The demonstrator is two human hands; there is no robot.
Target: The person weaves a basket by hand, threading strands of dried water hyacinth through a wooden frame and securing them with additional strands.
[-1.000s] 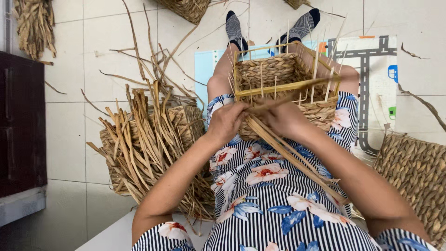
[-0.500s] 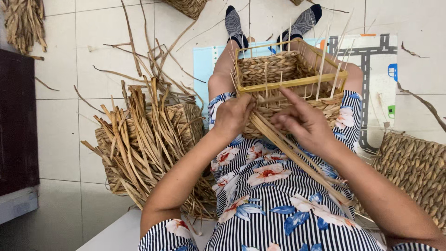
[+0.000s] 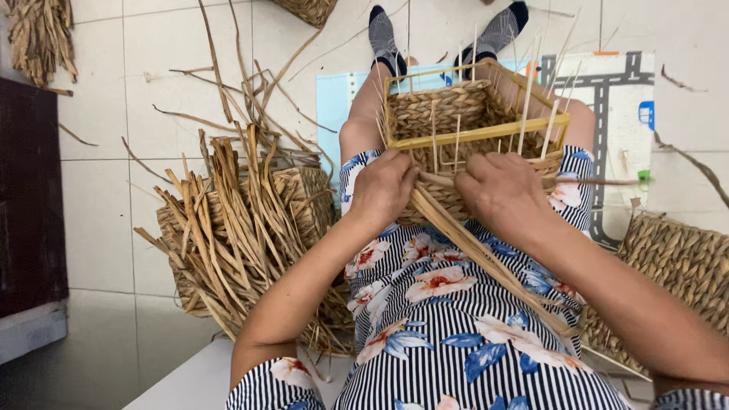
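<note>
A half-woven straw basket (image 3: 456,114) with a yellow frame and thin upright stakes rests on my lap. My left hand (image 3: 382,190) presses against its near wall at the left and pinches the end of long flat straw strands (image 3: 486,258). These strands run diagonally down across my striped floral dress toward the right. My right hand (image 3: 505,193) lies on the near wall at the right, fingers curled over the weave and the strands.
A pile of loose dried straw (image 3: 235,220) lies on a woven basket at my left on the tiled floor. Another woven basket (image 3: 676,266) sits at the right. A blue play mat (image 3: 607,99) lies under my legs. Dark furniture (image 3: 30,197) stands far left.
Both hands have shifted along the basket's near wall, with the right hand turned palm-down onto the weave. The view has moved slightly closer.
</note>
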